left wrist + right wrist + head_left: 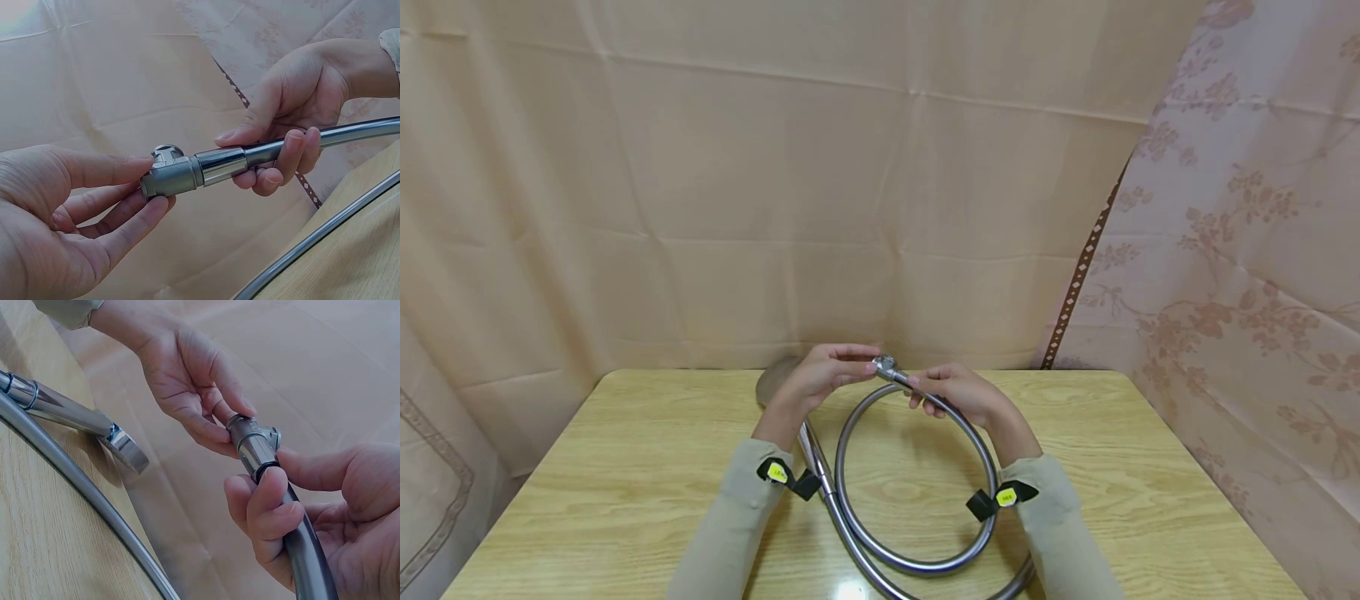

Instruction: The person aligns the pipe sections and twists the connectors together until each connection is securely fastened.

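My left hand (816, 379) pinches a chrome tee-shaped fitting (175, 178) with a short side outlet, thumb on one side and fingertips on the other. My right hand (966, 393) grips the end of a grey metal shower hose (925, 568), its fingers curled around the hose just behind the shiny end collar (222, 165). Fitting and collar meet end to end, held above the table's far part. How far they are threaded together cannot be seen. Beyond the left wrist lies a chrome shower head (128, 450), its handle (69, 409) joined to the hose's other end.
The hose lies in a wide loop over the light wooden table (647, 483), passing between and under the forearms. A beige curtain (760, 183) hangs behind the table's far edge. To the right hangs a pink floral cloth (1247, 275).
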The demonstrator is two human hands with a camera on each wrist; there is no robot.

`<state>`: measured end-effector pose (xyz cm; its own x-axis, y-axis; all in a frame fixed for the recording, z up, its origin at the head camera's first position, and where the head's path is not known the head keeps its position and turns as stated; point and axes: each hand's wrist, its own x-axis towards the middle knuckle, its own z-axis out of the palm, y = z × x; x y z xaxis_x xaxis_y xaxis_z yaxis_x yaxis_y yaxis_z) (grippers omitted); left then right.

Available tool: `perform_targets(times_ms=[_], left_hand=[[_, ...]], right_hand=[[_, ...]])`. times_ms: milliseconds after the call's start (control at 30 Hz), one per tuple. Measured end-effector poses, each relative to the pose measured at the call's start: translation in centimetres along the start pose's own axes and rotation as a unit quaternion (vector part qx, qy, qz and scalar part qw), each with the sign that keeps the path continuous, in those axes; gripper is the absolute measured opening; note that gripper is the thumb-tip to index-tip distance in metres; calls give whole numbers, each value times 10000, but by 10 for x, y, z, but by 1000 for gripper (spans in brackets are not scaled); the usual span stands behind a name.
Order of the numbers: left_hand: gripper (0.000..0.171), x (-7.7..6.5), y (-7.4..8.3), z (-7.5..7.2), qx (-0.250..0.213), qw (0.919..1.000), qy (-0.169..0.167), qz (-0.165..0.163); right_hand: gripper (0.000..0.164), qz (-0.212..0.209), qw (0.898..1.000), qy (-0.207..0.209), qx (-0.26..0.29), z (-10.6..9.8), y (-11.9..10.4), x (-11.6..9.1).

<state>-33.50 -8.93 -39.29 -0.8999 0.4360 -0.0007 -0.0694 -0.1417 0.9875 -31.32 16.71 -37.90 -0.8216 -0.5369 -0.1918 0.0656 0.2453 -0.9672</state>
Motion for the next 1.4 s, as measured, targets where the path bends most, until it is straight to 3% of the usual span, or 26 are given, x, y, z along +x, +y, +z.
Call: perform_targets(times_ms=[1133,1400], left_hand=[[41,0,-1,1,51,10000,59,-26],[40,1,-3,1,159,9998,90,-6]], right_hand=[[42,7,9997,-223,24,1,3,-2],[37,123,9999,54,36,2,0,-1]])
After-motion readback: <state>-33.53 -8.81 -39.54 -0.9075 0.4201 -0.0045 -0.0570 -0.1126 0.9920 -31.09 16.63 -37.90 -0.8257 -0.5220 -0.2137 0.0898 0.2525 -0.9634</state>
